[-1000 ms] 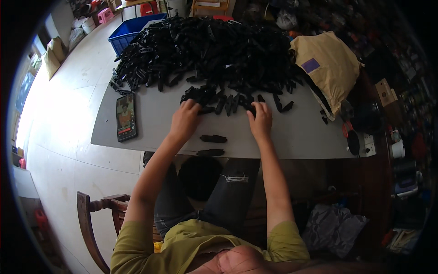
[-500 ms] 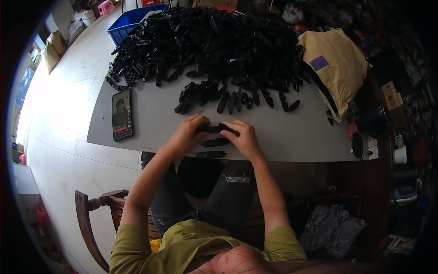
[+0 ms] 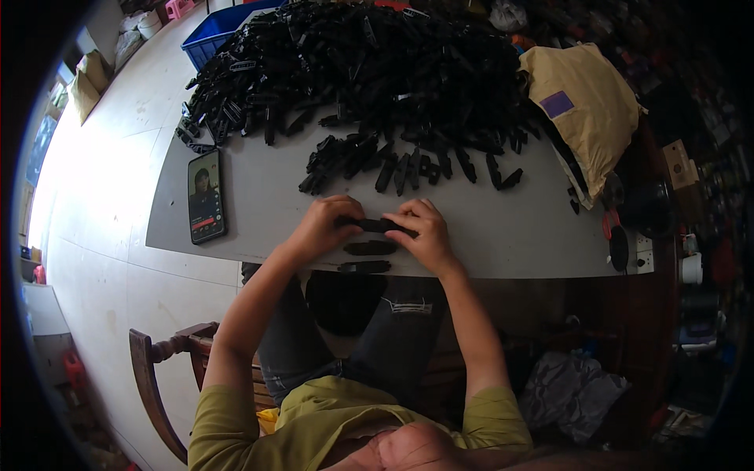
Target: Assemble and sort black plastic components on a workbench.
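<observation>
The person's left hand (image 3: 323,224) and right hand (image 3: 426,234) are grasping opposite ends of a slim black, seemingly plastic piece (image 3: 375,225), just beyond two similar black pieces (image 3: 369,248) lying near the grey tabletop's (image 3: 510,243) front edge. Having left the loose black cluster (image 3: 342,157), they are now meeting, apparently moving from gathering to handling.

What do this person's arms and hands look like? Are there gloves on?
No gloves: the left hand and right hand are bare, and no watch or bracelet shows. The forearms are bare too. Short olive-green cloth sleeves end above the elbows.
</observation>
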